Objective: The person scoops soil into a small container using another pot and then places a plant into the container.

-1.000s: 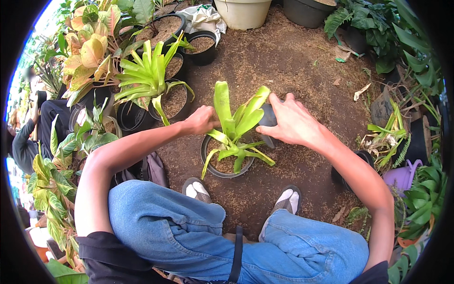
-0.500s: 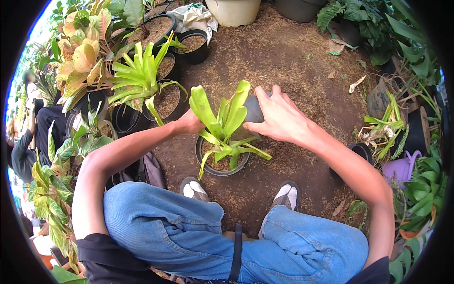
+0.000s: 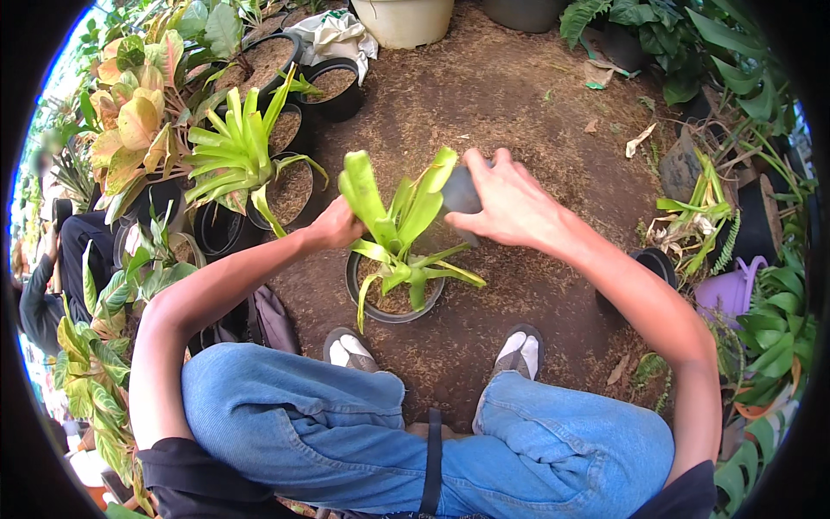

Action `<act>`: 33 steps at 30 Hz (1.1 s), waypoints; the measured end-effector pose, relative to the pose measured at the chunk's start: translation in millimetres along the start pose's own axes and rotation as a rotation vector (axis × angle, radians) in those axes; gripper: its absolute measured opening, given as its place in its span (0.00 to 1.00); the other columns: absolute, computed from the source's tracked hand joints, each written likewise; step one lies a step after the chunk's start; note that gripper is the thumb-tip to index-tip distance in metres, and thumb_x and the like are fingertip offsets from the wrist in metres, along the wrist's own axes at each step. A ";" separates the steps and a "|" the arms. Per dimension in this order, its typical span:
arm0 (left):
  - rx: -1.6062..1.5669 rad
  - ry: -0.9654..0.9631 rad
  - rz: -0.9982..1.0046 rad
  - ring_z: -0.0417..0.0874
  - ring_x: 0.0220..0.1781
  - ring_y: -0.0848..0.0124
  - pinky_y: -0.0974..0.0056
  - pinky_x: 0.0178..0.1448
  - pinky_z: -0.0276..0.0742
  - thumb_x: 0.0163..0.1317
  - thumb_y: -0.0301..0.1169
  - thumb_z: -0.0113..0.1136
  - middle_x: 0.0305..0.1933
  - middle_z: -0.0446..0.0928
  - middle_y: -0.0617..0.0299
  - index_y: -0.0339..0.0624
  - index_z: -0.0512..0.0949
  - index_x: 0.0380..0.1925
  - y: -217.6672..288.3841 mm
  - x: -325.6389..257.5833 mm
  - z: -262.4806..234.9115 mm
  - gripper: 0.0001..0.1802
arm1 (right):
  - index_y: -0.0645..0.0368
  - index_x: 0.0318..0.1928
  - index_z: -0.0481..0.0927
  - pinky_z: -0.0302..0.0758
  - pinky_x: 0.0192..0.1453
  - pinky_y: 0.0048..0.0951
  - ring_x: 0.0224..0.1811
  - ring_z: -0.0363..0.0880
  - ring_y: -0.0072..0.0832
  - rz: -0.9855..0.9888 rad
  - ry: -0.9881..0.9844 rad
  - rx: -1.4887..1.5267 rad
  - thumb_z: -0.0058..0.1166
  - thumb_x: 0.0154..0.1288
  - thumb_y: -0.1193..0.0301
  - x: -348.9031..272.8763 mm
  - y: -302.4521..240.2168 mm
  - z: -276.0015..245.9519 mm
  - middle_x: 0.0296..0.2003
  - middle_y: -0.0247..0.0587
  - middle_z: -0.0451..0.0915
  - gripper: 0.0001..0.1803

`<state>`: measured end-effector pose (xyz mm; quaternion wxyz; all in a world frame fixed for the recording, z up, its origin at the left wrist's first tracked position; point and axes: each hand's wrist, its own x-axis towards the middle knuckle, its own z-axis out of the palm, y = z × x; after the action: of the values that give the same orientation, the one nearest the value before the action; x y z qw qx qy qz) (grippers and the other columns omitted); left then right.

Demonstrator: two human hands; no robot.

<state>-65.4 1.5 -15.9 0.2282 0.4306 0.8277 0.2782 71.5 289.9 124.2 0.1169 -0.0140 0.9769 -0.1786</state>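
"Green strap-leaved plant [image 3: 393,216] — where does it sit on your feed?"

"In the round black pot [image 3: 398,319], its base over the brown soil [image 3: 395,303], a few lower leaves hanging past the rim."

"The left hand [image 3: 337,225]?"

"Just beyond the round black pot's left rim, at the outer leaves. Foliage covers its fingertips, so I can't tell whether it pinches anything."

"And the right hand [image 3: 516,201]?"

"Beyond the pot's right rim, thumb and fingers spread around a dark grey object [image 3: 458,192]. It is blurred and partly behind the leaves — I can't make out its kind from here."

"What else do you have around the round black pot?"

"Past it to the left, I have a second bright green plant [image 3: 232,147]. Straight beyond it, well apart, stands a large cream pot [image 3: 402,22]. Far off to its right there's a purple container [image 3: 729,290]. On its near side I see two shoes [image 3: 519,350], one toward the left and one toward the right."
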 end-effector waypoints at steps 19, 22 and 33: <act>-0.015 -0.042 -0.081 0.92 0.37 0.60 0.56 0.44 0.84 0.66 0.30 0.69 0.36 0.89 0.47 0.41 0.90 0.43 9.0 6.7 -0.3 0.09 | 0.56 0.82 0.39 0.88 0.34 0.43 0.37 0.89 0.53 0.941 -0.692 0.120 0.48 0.72 0.39 -52.6 221.8 73.3 0.72 0.65 0.65 0.54; -0.036 -0.069 -0.152 0.91 0.35 0.60 0.56 0.43 0.84 0.66 0.30 0.69 0.35 0.88 0.47 0.40 0.90 0.43 14.4 3.9 -4.1 0.09 | 0.54 0.81 0.32 0.91 0.37 0.45 0.44 0.87 0.63 0.987 -0.629 0.370 0.46 0.74 0.41 -45.5 223.8 77.4 0.78 0.68 0.50 0.54; -0.038 -0.039 -0.140 0.91 0.36 0.60 0.56 0.42 0.83 0.65 0.30 0.70 0.37 0.88 0.47 0.40 0.90 0.42 18.7 4.5 -2.2 0.09 | 0.57 0.77 0.47 0.86 0.46 0.46 0.60 0.81 0.61 0.834 -0.666 0.675 0.62 0.64 0.47 -68.6 267.9 59.0 0.71 0.90 0.52 0.52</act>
<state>-58.1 13.5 -2.6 0.2712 0.3727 0.8457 0.2688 155.9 524.9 -8.4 0.4724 0.3507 0.7014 -0.4023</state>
